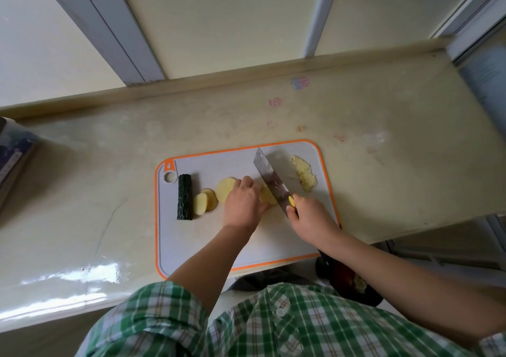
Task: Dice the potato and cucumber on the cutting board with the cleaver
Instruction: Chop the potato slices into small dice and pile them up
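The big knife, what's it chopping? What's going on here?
A person is cutting potato on the cutting board. The right hand grips the cleaver; the left hand holds a potato piece beside its blade. Chopped potato lies to the right, and spare slices and an uncut cucumber wait on the left.

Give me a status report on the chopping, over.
Right hand grips cleaver, blade at potato piece. Left hand holds that piece. Cucumber not yet diced, spare slices beside it, diced pile far right. Nothing blocking.
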A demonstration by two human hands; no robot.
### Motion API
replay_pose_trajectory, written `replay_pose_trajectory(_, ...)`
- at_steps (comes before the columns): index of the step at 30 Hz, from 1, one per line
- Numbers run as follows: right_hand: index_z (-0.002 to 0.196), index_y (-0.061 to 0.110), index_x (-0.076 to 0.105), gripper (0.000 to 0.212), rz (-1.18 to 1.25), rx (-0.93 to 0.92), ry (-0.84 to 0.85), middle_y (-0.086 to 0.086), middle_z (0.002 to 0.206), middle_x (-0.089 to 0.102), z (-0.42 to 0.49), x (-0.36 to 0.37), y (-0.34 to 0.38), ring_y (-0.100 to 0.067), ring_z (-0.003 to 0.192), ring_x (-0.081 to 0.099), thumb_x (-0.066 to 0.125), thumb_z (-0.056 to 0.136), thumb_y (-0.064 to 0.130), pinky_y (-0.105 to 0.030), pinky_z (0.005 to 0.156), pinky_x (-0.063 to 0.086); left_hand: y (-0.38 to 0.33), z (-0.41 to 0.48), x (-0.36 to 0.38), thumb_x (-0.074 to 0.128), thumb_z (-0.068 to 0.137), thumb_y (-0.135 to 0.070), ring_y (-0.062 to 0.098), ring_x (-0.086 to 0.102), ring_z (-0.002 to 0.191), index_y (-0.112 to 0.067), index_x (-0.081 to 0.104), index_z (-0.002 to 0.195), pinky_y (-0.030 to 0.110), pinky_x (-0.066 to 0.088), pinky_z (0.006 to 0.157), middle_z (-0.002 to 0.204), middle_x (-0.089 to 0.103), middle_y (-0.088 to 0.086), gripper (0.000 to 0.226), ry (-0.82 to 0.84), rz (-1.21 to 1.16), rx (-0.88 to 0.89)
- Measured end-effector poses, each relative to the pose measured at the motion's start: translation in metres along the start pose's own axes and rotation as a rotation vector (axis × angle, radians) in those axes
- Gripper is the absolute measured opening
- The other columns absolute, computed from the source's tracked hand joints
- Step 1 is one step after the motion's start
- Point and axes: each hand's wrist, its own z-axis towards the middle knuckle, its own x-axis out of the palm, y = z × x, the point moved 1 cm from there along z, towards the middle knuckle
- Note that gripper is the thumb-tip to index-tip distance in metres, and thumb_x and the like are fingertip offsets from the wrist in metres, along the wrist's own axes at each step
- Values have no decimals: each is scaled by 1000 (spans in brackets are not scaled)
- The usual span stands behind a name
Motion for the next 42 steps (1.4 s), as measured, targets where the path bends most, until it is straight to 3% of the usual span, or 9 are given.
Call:
replay_pose_trajectory(8,84,13,47,14,18,56,1,-17,81,63,-1,13,4,-37,79,60,45,95,21,-30,59,32,-1,3,2,68,85,-39,22,49,104,-18,66,114,32,43,83,109,55,2,36,7,-18,-14)
replay_pose_trajectory(12,82,17,41,14,39,43,-10,-17,80,62,0,18,6,-37,77,60,44,95,20,-31,58,33,-1,4,0,69,84,-38,22,49,102,-19,66,115,30,40,81,107,56,2,37,22,-44,-19)
replay_pose_trajectory(18,88,8,51,16,43,20,-62,-19,79,62,10,15,7,-39,75,59,46,95,21,-33,58,33,-2,4,-2,68,84,-42,22,49,105,-20,64,117,31,42,82,109,55,2,40,23,-23,-8)
replay_pose_trajectory(25,77,17,40,19,32,-2,-60,-18,72,61,12,0,3,-38,70,58,49,93,21,-31,55,29,4,0,-3,65,85,-48,24,49,105,-16,64,112,33,39,83,108,55,6,42,9,-6,5)
replay_pose_trajectory(31,85,13,51,12,-10,-21,-17,-16,77,63,3,5,5,-37,74,61,47,93,21,-30,56,31,0,2,-3,65,86,-44,23,49,107,-18,64,114,33,42,83,108,55,4,39,16,3,-11)
replay_pose_trajectory(42,89,10,49,14,-20,28,-33,-17,83,62,2,22,11,-37,79,60,44,95,21,-30,59,31,-1,3,-5,66,85,-35,23,49,102,-18,66,114,33,44,80,107,57,3,33,39,-14,-22)
